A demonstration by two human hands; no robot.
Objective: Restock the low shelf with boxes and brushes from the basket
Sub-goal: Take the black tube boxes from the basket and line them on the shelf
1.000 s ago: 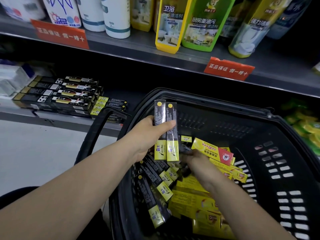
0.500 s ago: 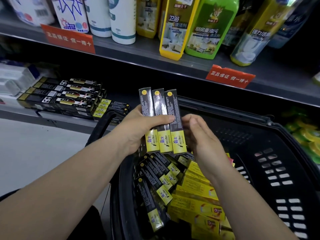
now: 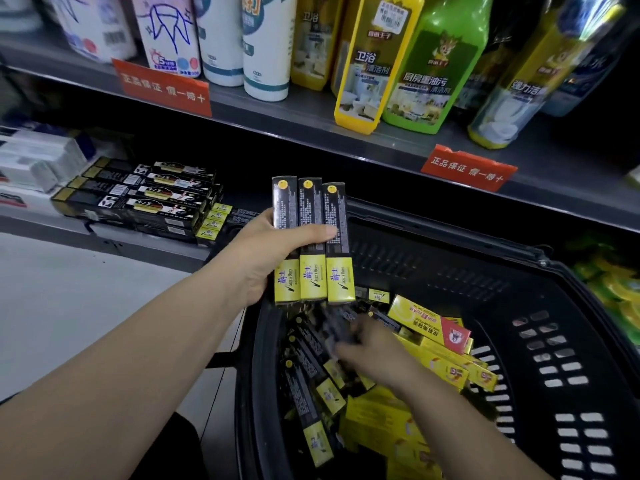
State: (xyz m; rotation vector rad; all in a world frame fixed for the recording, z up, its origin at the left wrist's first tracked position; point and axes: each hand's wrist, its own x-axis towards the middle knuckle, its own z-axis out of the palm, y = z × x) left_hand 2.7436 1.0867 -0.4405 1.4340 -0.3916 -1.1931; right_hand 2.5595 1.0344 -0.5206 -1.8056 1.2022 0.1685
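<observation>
Since half a second ago my right hand (image 3: 367,348) has dropped from beside the held boxes into the basket (image 3: 554,341). It now lies blurred among the loose stock, and I cannot tell whether its fingers grip anything. My left hand (image 3: 266,254) has kept its hold, thumb across the front and fingers behind, clasping three black-and-yellow boxes (image 3: 310,206). They stand upright side by side, yellow ends down, above the basket's left rim.

I am looking at a shop aisle with pale floor (image 3: 69,306) at the left. The low shelf (image 3: 138,242) runs in from the left edge beneath a dark gap. Along its front edge lies a stack of long black boxes (image 3: 138,199), four across on top. Just beside the stack's right end I count four yellow box ends (image 3: 214,223). White packs (image 3: 34,161) sit at the shelf's far left.

The upper shelf (image 3: 311,123) carries at least four white bottles (image 3: 266,46), then yellow bottles (image 3: 374,64) and one green bottle (image 3: 440,64). Two red tags (image 3: 162,86) hang on its front edge.

Inside the basket, at least four more black-and-yellow boxes (image 3: 311,375) lie along the left wall. A pile of yellow boxes (image 3: 429,327) fills the right side, too jumbled for me to count.
</observation>
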